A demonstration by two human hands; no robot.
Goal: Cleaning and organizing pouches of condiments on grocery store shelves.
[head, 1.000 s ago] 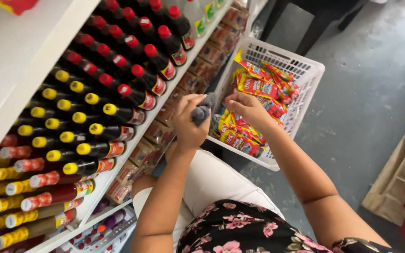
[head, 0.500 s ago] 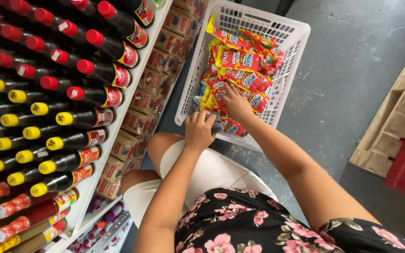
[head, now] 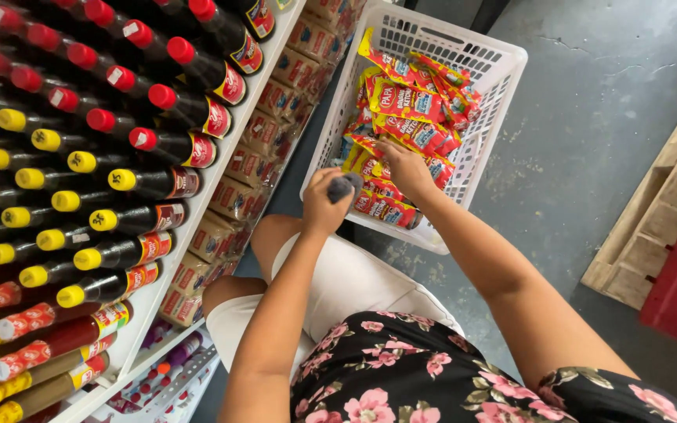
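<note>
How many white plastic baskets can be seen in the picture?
1. The white basket stands on the grey floor, right of the bottle shelves, and holds sauce packets. The right hand reaches into it. Others may be out of view.

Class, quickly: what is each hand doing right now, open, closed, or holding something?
Left hand: closed around a small dark grey object.
Right hand: fingers bent down onto the red and yellow packets in the white basket; grip cannot be told.
</note>
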